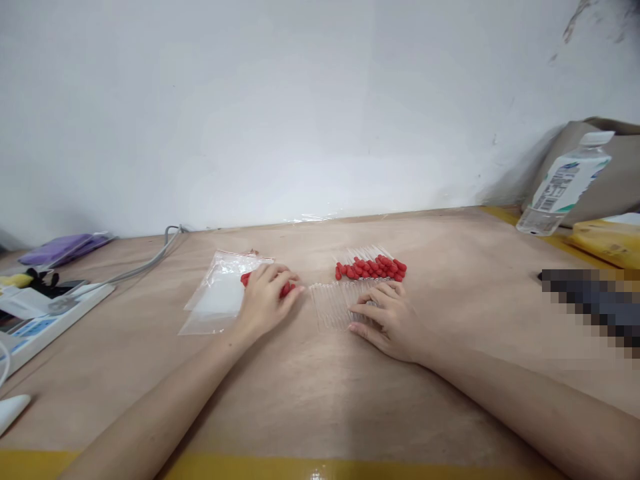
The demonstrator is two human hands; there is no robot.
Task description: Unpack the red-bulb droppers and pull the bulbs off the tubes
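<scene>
My left hand point(269, 298) curls over a small heap of red rubber bulbs point(288, 289) at the edge of the clear plastic bags point(210, 303). Its thumb and fingers close around some of them; the palm hides most of the heap. My right hand point(387, 317) lies over a row of thin clear tubes point(330, 307), fingers spread and touching the right end of the row. Behind that row lies a bunch of clear tubes fitted with red bulbs point(373, 268), their bulb ends toward me.
A white power strip point(75, 313) with a grey cable point(140, 267) lies at left, near a purple packet point(65, 248). At right stand a clear bottle point(565, 187) and a grey-brown bag point(605, 167), with a yellow packet point(607, 240) and a blurred-out dark object point(590, 307) nearby.
</scene>
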